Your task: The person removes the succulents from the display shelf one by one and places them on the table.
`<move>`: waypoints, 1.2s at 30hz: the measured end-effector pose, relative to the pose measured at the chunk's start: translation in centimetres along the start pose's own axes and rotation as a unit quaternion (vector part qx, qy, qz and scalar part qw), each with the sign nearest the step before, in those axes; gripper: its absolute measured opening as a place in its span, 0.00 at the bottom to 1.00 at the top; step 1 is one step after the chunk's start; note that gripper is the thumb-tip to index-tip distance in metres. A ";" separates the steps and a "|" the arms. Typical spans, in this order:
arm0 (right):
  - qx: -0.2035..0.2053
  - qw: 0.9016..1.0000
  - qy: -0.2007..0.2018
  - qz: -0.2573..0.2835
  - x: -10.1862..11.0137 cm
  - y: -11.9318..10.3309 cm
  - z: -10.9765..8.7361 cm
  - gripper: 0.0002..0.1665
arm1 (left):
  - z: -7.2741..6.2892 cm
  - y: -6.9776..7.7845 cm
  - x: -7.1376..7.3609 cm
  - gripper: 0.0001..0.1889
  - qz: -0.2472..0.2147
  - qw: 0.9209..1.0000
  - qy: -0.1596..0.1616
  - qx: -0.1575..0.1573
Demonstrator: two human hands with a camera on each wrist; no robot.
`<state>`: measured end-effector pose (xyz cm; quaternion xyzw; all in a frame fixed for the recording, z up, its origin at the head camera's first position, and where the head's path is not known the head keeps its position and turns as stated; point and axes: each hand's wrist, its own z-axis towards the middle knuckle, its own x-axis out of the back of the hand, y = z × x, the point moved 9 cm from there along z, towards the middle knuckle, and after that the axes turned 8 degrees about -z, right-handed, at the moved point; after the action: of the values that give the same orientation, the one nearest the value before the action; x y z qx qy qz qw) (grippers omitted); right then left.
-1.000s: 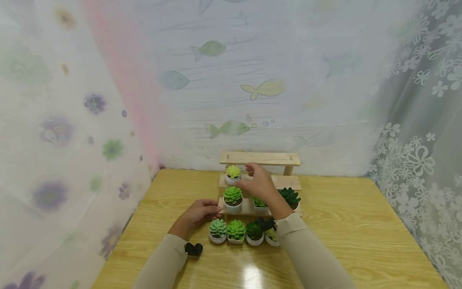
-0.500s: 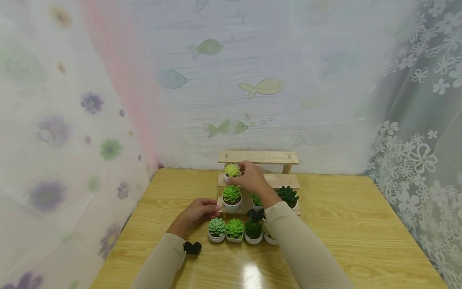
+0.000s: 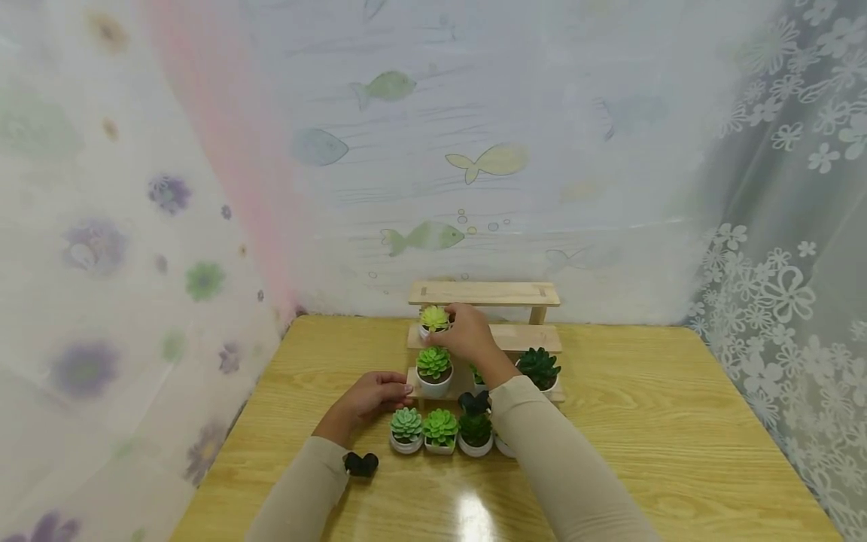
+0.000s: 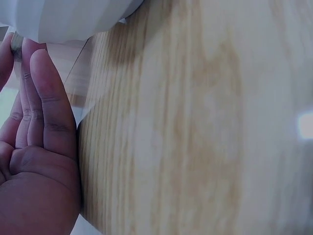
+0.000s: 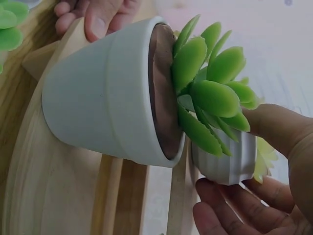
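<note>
A small yellow-green succulent [image 3: 434, 317] in a ribbed white pot [image 5: 227, 164] stands at the left end of the middle tier of a wooden stepped plant stand [image 3: 484, 293]. My right hand [image 3: 470, 335] holds that pot, fingers at one side and thumb at the other, partly hidden by leaves. My left hand [image 3: 371, 395] pinches the left end of the lower board, its thumb [image 5: 97, 27] on top. Just in front of the yellow-green plant, a bright green succulent [image 3: 433, 363] in a smooth white pot [image 5: 105, 98] sits on the lower board.
A dark green succulent [image 3: 539, 367] stands at the lower board's right end; another plant is half hidden by the right arm. Several potted succulents, among them a pale green one [image 3: 406, 425], line the wooden table [image 3: 664, 421] before the stand. A printed curtain hangs behind.
My right hand has moved slightly left and closed in around the yellow-green succulent's pot. The left hand keeps its hold on the board.
</note>
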<state>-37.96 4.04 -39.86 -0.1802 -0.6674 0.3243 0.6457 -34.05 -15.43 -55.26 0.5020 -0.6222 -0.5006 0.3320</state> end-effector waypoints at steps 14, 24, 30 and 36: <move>0.004 1.000 0.025 0.011 0.6 -0.3 -0.4 0.42 | 0.1 -0.1 0.1 0.23 -0.008 1.000 0.001 0.004; 0.034 0.998 0.044 0.028 1.8 -0.7 -1.3 0.41 | -0.3 0.2 0.0 0.24 -0.006 1.000 0.005 0.001; 0.037 0.997 0.044 0.044 3.0 -0.6 -2.5 0.42 | -0.1 0.1 0.0 0.23 -0.003 1.000 0.002 -0.001; 0.041 0.995 0.043 0.082 4.4 -0.4 -4.0 0.42 | -0.3 0.2 -0.1 0.22 -0.003 1.000 0.003 0.001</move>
<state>-34.41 7.50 -36.52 -0.2212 -0.6079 0.3952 0.6522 -33.79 -15.44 -54.99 0.5060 -0.6204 -0.4993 0.3315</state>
